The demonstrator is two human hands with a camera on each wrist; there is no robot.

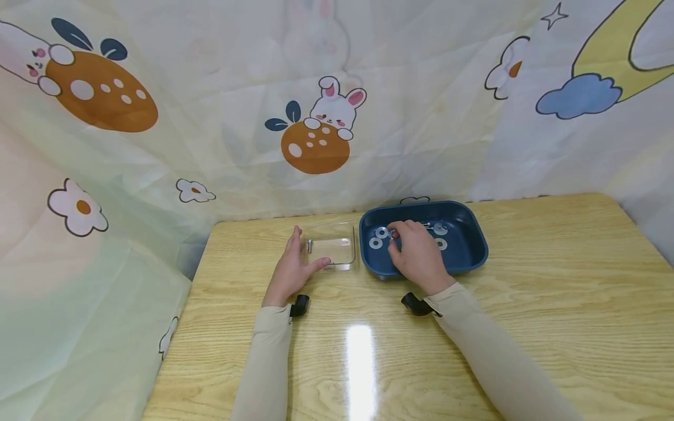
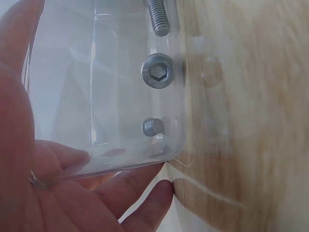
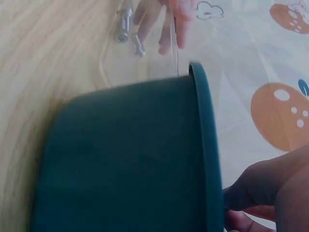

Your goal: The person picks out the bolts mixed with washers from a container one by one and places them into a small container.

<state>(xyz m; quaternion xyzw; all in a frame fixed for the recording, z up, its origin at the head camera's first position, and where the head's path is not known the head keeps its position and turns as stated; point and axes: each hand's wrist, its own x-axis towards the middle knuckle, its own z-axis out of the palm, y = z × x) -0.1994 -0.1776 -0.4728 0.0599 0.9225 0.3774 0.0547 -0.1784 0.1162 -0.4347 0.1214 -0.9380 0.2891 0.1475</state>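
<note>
My left hand (image 1: 291, 272) holds a clear plastic box (image 1: 344, 263) by its left end, thumb along the front and fingers round the outer side. Inside it lie socket-head bolts: one bolt head (image 2: 158, 71) with a hex recess faces the left wrist camera, beside a threaded bolt (image 2: 158, 18). Over the dark blue tray (image 1: 476, 257), my right hand (image 1: 420, 252) has its thumb and fingertips pinched on a small shiny metal piece, too small to identify. Flat washers (image 1: 375, 242) lie around those fingers. The tray's wall hides most of this hand in the right wrist view.
The box and tray stand side by side near the back of the wooden table (image 1: 326, 351). More bolts (image 1: 427, 225) and washers lie in the tray behind the right hand. A printed cloth (image 1: 237, 117) hangs along the table's rear edge.
</note>
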